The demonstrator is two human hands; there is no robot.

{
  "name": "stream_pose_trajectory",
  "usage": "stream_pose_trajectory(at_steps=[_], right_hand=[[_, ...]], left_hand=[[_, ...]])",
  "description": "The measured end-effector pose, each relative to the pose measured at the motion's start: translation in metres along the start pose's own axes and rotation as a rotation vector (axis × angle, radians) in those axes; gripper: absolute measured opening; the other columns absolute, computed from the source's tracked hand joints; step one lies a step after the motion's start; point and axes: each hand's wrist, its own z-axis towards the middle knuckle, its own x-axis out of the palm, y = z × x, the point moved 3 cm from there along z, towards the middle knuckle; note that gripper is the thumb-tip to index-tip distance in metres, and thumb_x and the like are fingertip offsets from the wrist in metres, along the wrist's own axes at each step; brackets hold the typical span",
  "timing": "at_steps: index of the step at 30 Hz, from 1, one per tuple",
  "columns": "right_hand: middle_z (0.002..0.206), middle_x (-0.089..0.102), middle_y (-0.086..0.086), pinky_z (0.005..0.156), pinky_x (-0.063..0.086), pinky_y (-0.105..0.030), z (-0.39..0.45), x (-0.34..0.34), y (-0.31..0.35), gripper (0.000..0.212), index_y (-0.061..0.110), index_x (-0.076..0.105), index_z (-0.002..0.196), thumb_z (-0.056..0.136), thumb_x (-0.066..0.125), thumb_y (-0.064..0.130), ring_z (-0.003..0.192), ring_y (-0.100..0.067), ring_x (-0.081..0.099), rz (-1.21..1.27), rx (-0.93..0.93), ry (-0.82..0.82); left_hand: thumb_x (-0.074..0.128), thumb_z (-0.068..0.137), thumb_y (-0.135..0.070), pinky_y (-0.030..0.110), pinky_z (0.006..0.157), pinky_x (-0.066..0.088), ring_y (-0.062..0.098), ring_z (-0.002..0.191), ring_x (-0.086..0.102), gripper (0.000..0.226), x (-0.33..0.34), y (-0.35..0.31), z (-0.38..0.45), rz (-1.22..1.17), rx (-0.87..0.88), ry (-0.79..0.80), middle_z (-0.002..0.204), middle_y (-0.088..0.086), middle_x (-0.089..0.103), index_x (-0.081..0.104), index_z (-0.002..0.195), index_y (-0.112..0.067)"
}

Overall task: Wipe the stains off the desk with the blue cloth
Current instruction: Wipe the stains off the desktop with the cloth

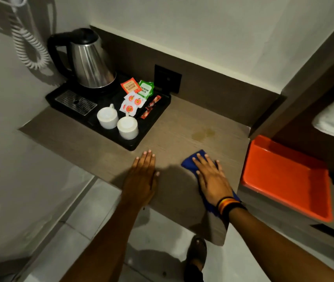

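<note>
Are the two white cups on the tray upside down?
Yes. Both white cups show flat bases on top, rims down on the black tray.

just one head cam, looking steeply down and forward over the desk (182, 127) from close, standing height, wide-angle

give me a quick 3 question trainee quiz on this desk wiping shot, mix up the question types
1. True or false: the right hand lies flat on the blue cloth.
2. Multiple choice: the yellowish stain on the desk lies (A) beyond the cloth, uncovered, (B) under the cloth, (C) under the left hand.
3. Fill in: the two white cups stand upside down on the black ____ in front of the kettle.

Key: 1 true; 2 A; 3 tray.
</note>
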Motion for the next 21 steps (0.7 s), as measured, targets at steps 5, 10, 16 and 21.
stream_pose_trajectory(at_steps=[5, 10, 16, 21], right_hand=[[0.168, 0.021, 0.004, 0.127, 0.005, -0.049, 0.064, -0.017, -0.026, 0.051, 0.028, 0.027, 0.157, 0.107, 0.033, 0.030, 0.156, -0.019, 0.010, 0.007, 0.223, -0.107], [0.168, 0.018, 0.007, 0.128, 0.002, -0.047, 0.060, 0.002, 0.022, 0.053, 0.033, 0.023, 0.158, 0.106, 0.033, 0.031, 0.156, -0.016, 0.006, 0.026, 0.005, -0.006], [0.167, 0.020, 0.009, 0.128, 0.003, -0.046, 0.009, -0.016, -0.044, 0.051, 0.038, 0.023, 0.156, 0.106, 0.030, 0.038, 0.156, -0.011, 0.007, 0.039, 0.093, -0.060], [0.167, 0.023, -0.001, 0.126, 0.006, -0.052, 0.097, -0.032, -0.068, 0.052, 0.022, 0.031, 0.156, 0.105, 0.035, 0.026, 0.156, -0.023, 0.011, 0.062, 0.462, -0.202]], left_hand=[[0.028, 0.106, -0.040, 0.049, 0.129, 0.017, 0.023, 0.158, 0.017, 0.063, 0.010, 0.010, 0.003, 0.000, 0.000, -0.006, 0.170, 0.011, 0.022, 0.020, 0.161, -0.010], [0.028, 0.105, -0.039, 0.053, 0.128, 0.020, 0.025, 0.158, 0.019, 0.064, 0.003, 0.006, 0.002, -0.017, -0.007, 0.018, 0.169, 0.012, 0.023, 0.022, 0.160, -0.008], [0.024, 0.104, -0.040, 0.053, 0.127, 0.021, 0.027, 0.157, 0.019, 0.065, -0.003, 0.001, 0.002, -0.025, -0.020, 0.037, 0.168, 0.014, 0.024, 0.024, 0.159, -0.006], [0.024, 0.103, -0.041, 0.048, 0.129, 0.013, 0.024, 0.158, 0.017, 0.066, 0.004, 0.006, 0.005, -0.078, -0.026, 0.016, 0.169, 0.010, 0.023, 0.023, 0.160, -0.008]])
